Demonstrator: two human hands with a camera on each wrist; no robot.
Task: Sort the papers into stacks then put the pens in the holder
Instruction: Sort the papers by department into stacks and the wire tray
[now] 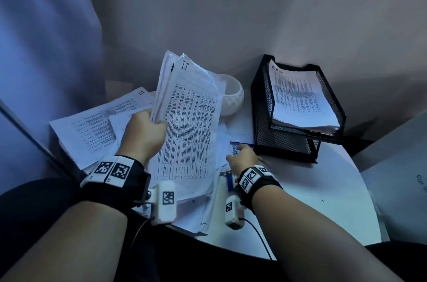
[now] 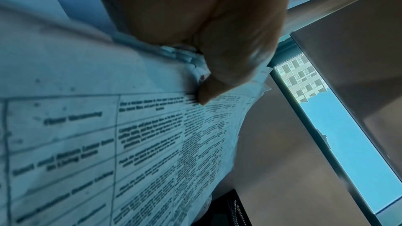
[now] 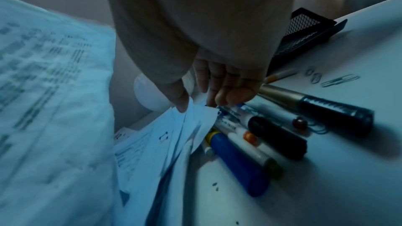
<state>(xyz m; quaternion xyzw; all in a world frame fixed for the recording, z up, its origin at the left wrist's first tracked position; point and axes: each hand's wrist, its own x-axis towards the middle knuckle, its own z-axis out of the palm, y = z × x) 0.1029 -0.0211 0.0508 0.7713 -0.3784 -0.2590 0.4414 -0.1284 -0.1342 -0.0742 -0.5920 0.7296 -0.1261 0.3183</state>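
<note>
My left hand (image 1: 147, 129) grips a thick stack of printed papers (image 1: 189, 124) marked "I.T" and holds it tilted up over the table; its thumb (image 2: 217, 82) presses on the top sheet (image 2: 152, 143). My right hand (image 1: 235, 151) reaches low beside the black mesh tray (image 1: 298, 145). Its thumb and fingers (image 3: 197, 106) pinch the raised corner of some loose sheets (image 3: 174, 143). Several markers (image 3: 237, 164) lie right under that hand; one blue marker (image 1: 229, 181) shows by the wrist. The white cup holder (image 1: 233, 96) stands behind the stack.
The tray's upper tier holds a paper stack marked "ADMIN" (image 1: 300, 96). More loose papers (image 1: 92, 129) lie spread at the left of the white table (image 1: 323, 200). Paper clips (image 3: 339, 80) lie near the tray's foot. Walls close in behind.
</note>
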